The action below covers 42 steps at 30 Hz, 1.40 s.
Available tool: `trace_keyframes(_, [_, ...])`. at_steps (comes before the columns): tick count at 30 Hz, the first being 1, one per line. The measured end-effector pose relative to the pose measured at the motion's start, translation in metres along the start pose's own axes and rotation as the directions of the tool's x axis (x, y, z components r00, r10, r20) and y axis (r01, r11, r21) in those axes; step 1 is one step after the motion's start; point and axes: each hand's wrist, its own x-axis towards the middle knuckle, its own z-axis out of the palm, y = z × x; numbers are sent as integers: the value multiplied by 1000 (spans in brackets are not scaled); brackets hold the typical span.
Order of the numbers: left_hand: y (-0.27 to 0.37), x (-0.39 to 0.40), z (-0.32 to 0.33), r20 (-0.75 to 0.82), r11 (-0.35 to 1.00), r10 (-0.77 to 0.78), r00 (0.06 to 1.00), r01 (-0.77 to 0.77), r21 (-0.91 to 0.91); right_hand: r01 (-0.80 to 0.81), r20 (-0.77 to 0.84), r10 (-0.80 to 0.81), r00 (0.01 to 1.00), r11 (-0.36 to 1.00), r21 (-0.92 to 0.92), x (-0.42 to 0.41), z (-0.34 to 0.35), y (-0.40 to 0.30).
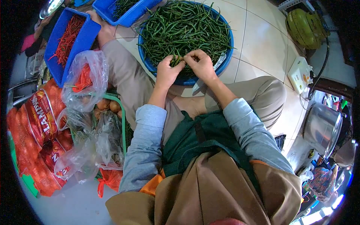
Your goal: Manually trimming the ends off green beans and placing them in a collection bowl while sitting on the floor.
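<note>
My left hand [168, 71] holds a few green chillies [175, 60] between thumb and curled fingers, above the near side of a blue round basin [230, 53]. My right hand [202, 64] meets it, thumb and fingertips pinched at the end of a chilli; the pinched part is mostly hidden. Long thin green chillies [185, 26] heap up to the basin's rim. Across the right side of the rim rests what looks like a knife [198, 85], its blade pointing down toward me and its middle covered by my right wrist.
Left stands a blue tub [52, 47] of red chillies [69, 40]; another blue tub [101, 8] holds green ones. Plastic bags [84, 98], a green-rimmed basket [123, 126] with onions [103, 104] and red mesh sacks [33, 140] lie nearby. Right are a power strip [298, 74], gas cylinder [302, 28] and metal pot [323, 129].
</note>
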Motion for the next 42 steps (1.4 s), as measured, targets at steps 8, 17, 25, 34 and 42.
trace_keyframes(8, [5, -2, 1, 11, 997, 40, 999, -40, 62, -416, 253, 330, 909, 750, 514, 4, -9, -5])
trace_keyframes(17, [12, -2, 3, 128, 983, -6, 992, 29, -180, -418, 310, 326, 893, 349, 839, -3, -4, -6])
trace_keyframes(25, [13, -1, 5, 211, 920, -256, 943, 304, -245, 108, -146, -97, 985, 992, 69, -3, -1, 2])
trace_keyframes(34, [15, 0, 1, 240, 961, -120, 963, 173, -214, -530, 388, 369, 845, 474, 703, 3, -18, -8])
trace_keyframes(42, [8, 8, -17, 51, 868, -242, 969, 240, -435, -404, 162, 373, 914, 880, 250, 13, -38, -12])
